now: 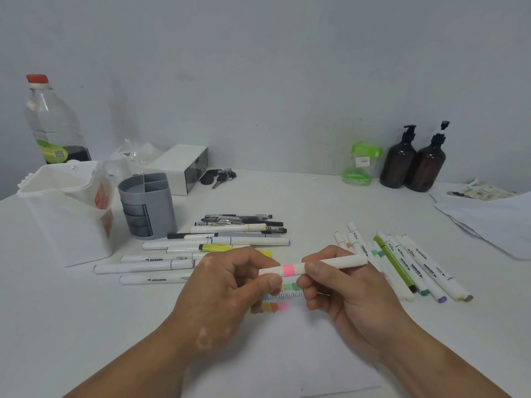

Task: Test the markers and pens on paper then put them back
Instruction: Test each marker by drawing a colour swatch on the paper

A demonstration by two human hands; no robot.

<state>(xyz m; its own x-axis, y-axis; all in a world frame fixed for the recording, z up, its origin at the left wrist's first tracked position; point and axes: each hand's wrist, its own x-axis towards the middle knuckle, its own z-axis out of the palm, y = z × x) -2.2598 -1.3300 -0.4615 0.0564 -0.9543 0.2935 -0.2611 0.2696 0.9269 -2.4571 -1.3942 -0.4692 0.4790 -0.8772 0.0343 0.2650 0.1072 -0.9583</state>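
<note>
Both hands pinch pink-banded marker (313, 265) — level, above paper (330, 363).

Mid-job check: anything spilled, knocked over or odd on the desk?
Nothing spilled or toppled. The grey pen holder stands upright with its visible compartments empty; the left marker pile and right marker pile lie loose, as expected mid-test. One oddity: the right amber bottle has its pump raised, unlike the left amber bottle.

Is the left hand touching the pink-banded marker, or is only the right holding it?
Touching. The head view shows the left hand pinching the left end of the pink-banded marker, while the right hand grips its barrel.
</note>
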